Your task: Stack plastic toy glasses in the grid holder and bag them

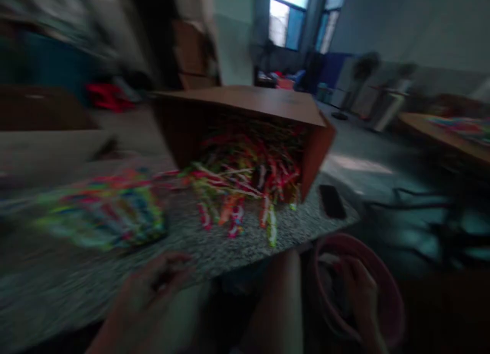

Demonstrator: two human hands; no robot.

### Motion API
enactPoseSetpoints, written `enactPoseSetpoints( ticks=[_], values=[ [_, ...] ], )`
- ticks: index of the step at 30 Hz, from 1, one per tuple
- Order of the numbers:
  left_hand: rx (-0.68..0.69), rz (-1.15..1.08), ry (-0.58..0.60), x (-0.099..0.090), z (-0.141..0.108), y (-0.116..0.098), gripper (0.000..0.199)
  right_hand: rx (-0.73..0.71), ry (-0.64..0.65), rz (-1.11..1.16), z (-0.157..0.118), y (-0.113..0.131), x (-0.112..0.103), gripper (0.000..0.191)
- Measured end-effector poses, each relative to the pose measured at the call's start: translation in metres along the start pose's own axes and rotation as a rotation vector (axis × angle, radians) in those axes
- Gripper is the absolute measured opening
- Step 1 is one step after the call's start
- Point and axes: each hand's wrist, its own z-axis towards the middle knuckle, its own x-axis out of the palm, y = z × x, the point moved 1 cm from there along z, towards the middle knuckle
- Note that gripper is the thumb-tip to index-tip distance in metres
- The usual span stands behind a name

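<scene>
My left hand (155,285) is over the near edge of the speckled tabletop (184,241), its fingers curled; motion blur hides whether they hold anything. My right hand (358,282) reaches into a pink basin (388,287) beside my legs, fingers bent down over dark and pale contents too blurred to name. Ahead, a cardboard box (319,152) lies on its side with its opening toward me. Many colourful thin strips or wrapped pieces (245,170) fill it and spill onto the table. A row of bright packets (118,211) lies left of the box.
A dark phone (332,201) lies on the table right of the box. Farther right stands another table (447,134) with colourful items on it. Fans, a red object (109,97) and windows (289,17) show in the background.
</scene>
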Motion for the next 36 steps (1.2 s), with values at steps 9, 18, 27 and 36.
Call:
enactPoseSetpoints(
  ticks=[9,18,27,36],
  values=[
    [0.014,0.845,-0.415,-0.165,-0.014,0.105,0.072,-0.876,0.374,0.637,-0.029,0.306,0.099,0.024],
    [-0.011,0.537,-0.187,-0.187,0.009,0.108,0.013,-1.115,0.593,0.595,-0.027,0.53,0.17,0.01],
    [-0.005,0.632,-0.254,-0.174,0.015,0.128,0.024,-1.42,0.511,0.112,-0.034,0.554,0.194,0.007],
    [0.328,0.618,-0.452,-0.159,-0.037,0.1,0.024,-1.644,0.909,0.003,-0.056,0.544,0.176,0.009]
  ],
)
